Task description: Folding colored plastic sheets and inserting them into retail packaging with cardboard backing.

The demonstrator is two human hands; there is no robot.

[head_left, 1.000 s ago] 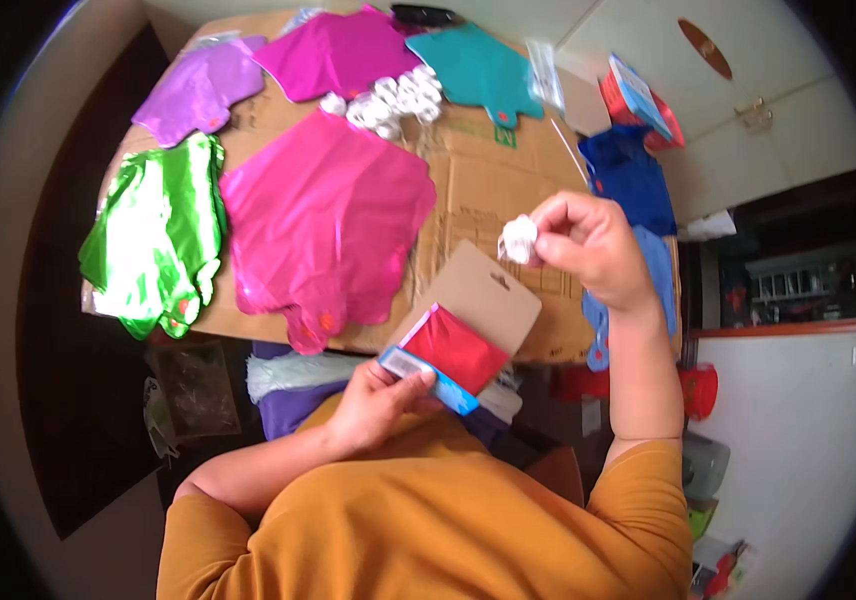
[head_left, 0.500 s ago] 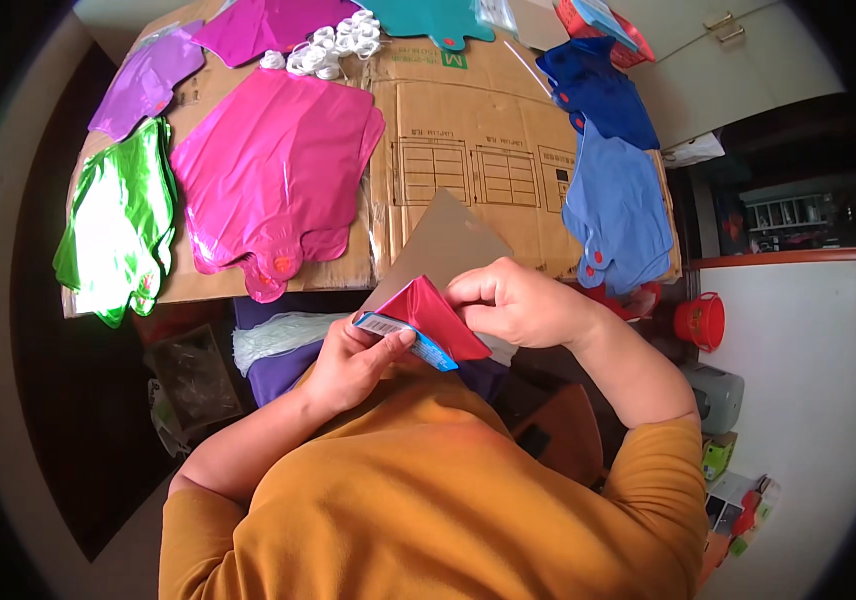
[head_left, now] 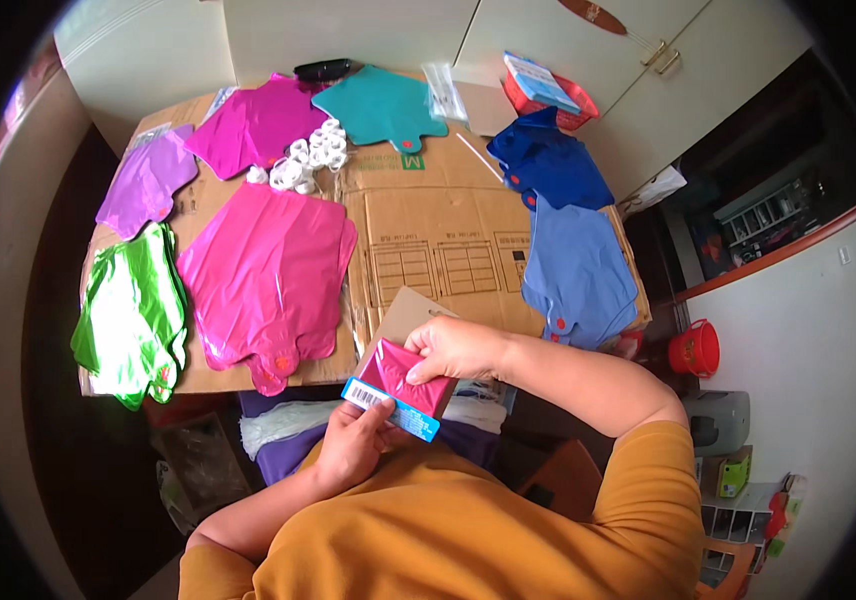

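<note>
In front of my chest, my left hand [head_left: 353,448] pinches the lower edge of a blue barcode card [head_left: 400,412], thumb on top. A pink foil balloon [head_left: 403,372], folded into a small flat packet, lies against that card. My right hand [head_left: 456,352] grips the packet, its thumb pressed on the foil. Behind the packet a grey-brown card sheet [head_left: 410,308] sticks up toward the table; how they are joined is hidden. Nearest on the table, a stack of flat pink foil balloons [head_left: 266,275] lies with its rounded tail toward me.
Cardboard [head_left: 438,215] covers the table. Around it lie green [head_left: 133,310], lilac [head_left: 148,182], magenta [head_left: 258,122], teal [head_left: 385,105], dark blue [head_left: 558,165] and light blue foil balloons [head_left: 580,270]. White ribbon rolls [head_left: 310,158] sit centrally; a red basket [head_left: 576,118] stands far right.
My right hand has moved left onto the pink foil, which now lies flat and square against the card instead of standing up in a peak. The view has tilted, showing more beyond the table.
</note>
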